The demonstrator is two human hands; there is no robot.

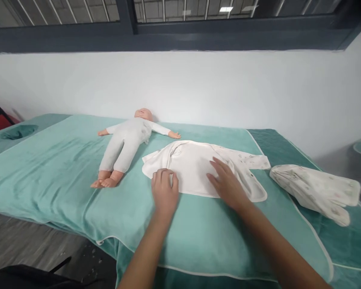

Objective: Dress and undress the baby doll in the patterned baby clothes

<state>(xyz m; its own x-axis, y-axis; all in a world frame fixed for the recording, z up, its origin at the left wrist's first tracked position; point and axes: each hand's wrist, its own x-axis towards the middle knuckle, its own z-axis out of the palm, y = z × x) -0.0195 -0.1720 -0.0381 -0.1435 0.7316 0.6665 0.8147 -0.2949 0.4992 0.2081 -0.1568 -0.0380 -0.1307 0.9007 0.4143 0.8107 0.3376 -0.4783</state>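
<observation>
Forearms [270, 237] outstretched, hands [165, 192] [229, 186] palm-down over white shirt [194, 168].

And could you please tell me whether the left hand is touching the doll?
Apart: the head view plainly shows green sheet between the left hand and the doll.

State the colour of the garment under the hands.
The garment is off-white, with small prints on one sleeve; the head view shows it.

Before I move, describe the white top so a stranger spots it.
On the teal blanket, find the doll. Right of it, the white top lies spread, left hand and right hand over it. Its broad, plain middle sets it apart from the printed garment farther right.
</observation>
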